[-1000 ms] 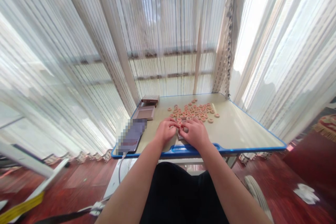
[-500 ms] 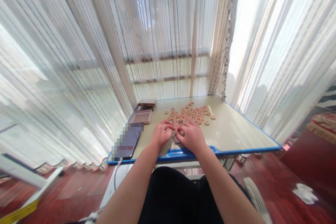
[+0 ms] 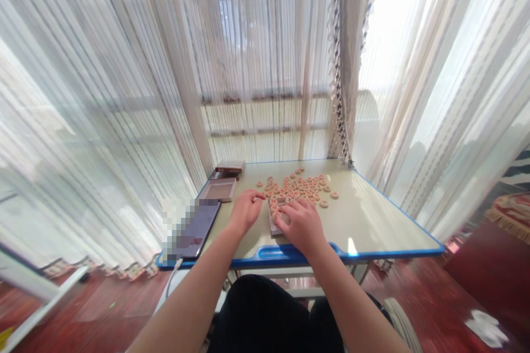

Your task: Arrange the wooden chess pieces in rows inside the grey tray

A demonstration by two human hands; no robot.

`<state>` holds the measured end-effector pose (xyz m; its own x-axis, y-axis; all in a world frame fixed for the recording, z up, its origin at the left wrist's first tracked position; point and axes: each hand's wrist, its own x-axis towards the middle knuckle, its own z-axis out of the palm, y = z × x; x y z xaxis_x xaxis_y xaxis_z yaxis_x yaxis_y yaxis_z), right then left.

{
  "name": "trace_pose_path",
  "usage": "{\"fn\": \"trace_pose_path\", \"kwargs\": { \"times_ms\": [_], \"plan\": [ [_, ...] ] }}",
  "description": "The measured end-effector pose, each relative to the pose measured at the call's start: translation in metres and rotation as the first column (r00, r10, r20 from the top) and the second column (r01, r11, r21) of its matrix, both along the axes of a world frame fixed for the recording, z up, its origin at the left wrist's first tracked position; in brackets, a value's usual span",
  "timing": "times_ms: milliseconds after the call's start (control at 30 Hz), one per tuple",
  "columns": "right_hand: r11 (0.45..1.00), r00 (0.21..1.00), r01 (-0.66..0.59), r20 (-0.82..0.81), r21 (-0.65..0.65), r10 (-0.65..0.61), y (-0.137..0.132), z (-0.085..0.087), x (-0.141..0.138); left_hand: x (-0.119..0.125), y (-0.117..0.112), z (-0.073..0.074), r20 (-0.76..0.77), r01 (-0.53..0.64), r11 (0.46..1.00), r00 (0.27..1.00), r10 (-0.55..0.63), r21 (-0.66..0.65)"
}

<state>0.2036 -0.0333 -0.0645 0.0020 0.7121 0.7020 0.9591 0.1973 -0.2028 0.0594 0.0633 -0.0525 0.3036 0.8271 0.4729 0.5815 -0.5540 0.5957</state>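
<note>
My right hand (image 3: 301, 223) is over a shallow box (image 3: 272, 229), its thumb and forefinger closed around a round wooden Chinese chess piece (image 3: 276, 215) at the box's left side. More pieces lie in a column along that side; the hand covers much of the box. Left of the box, my left hand (image 3: 247, 210) hovers with bent fingers apart and nothing visible in them. Its forefinger points toward the loose chess pieces (image 3: 296, 192), which are spread beyond the box with red and dark characters on them.
A second shallow box or lid (image 3: 223, 190) lies at the left, with stacked boxes or books (image 3: 231, 166) behind it. A tablet (image 3: 201, 231) with a cable sits near the left edge. The table (image 3: 372, 231) has a blue rim, and curtains (image 3: 265, 66) hang behind it.
My left hand has moved left, away from the box and my right hand. More of the box and its left column of pieces shows. The view has shifted slightly.
</note>
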Motion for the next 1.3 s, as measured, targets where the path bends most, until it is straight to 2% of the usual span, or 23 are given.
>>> {"fn": "trace_pose_path", "kwargs": {
  "times_ms": [67, 133, 233, 300, 333, 433, 533, 633, 767, 967, 1133, 1300],
  "plan": [
    [1.0, 0.998, -0.03, -0.046, -0.007, 0.029, 0.002, 0.013, 0.007, 0.007, 0.014, 0.011, -0.055, -0.054, 0.998, 0.997, 0.052, -0.04],
    [0.994, 0.995, -0.068, -0.078, -0.08, 0.062, 0.011, 0.03, 0.018, 0.017, 0.033, 0.02, -0.12, -0.056, 0.995, 0.992, 0.045, -0.083],
    [0.936, 0.993, -0.105, -0.082, -0.336, 0.082, 0.043, 0.054, 0.035, 0.035, 0.062, 0.024, -0.22, 0.037, 0.998, 0.975, -0.046, -0.047],
    [0.871, 0.996, -0.083, -0.063, -0.484, 0.06, 0.072, 0.059, 0.044, 0.044, 0.077, 0.019, -0.279, 0.061, 0.998, 0.958, -0.06, -0.005],
    [0.854, 0.995, -0.098, -0.047, -0.511, 0.087, 0.087, 0.058, 0.047, 0.047, 0.083, 0.015, -0.3, 0.058, 0.998, 0.953, -0.05, 0.02],
    [0.881, 0.982, -0.17, -0.001, -0.441, 0.189, 0.122, 0.041, 0.055, 0.049, 0.092, 0.001, -0.329, 0.08, 0.991, 0.944, -0.04, 0.109],
    [0.894, 0.968, -0.21, 0.043, -0.395, 0.246, 0.138, 0.023, 0.06, 0.045, 0.092, -0.008, -0.358, 0.151, 0.981, 0.929, -0.099, 0.12],
    [0.876, 0.958, -0.215, 0.081, -0.432, 0.276, 0.14, 0.016, 0.066, 0.045, 0.088, -0.01, -0.42, 0.188, 0.978, 0.897, -0.136, 0.086],
    [0.874, 0.959, -0.194, 0.1, -0.445, 0.264, 0.138, 0.015, 0.074, 0.049, 0.084, -0.009, -0.449, 0.188, 0.978, 0.884, -0.131, 0.086],
    [0.926, 0.989, -0.133, 0.02, -0.353, 0.15, 0.143, 0.015, 0.076, 0.047, 0.09, -0.011, -0.426, 0.169, 0.982, 0.897, -0.116, 0.088],
    [0.864, 0.983, -0.148, 0.023, -0.481, 0.181, 0.147, 0.015, 0.076, 0.049, 0.092, -0.008, -0.418, 0.218, 0.974, 0.892, -0.17, 0.069],
    [0.877, 0.997, -0.05, 0.034, -0.478, 0.076, 0.151, 0.016, 0.072, 0.051, 0.088, -0.005, -0.412, 0.263, 0.965, 0.882, -0.23, 0.024]
  ]
}}
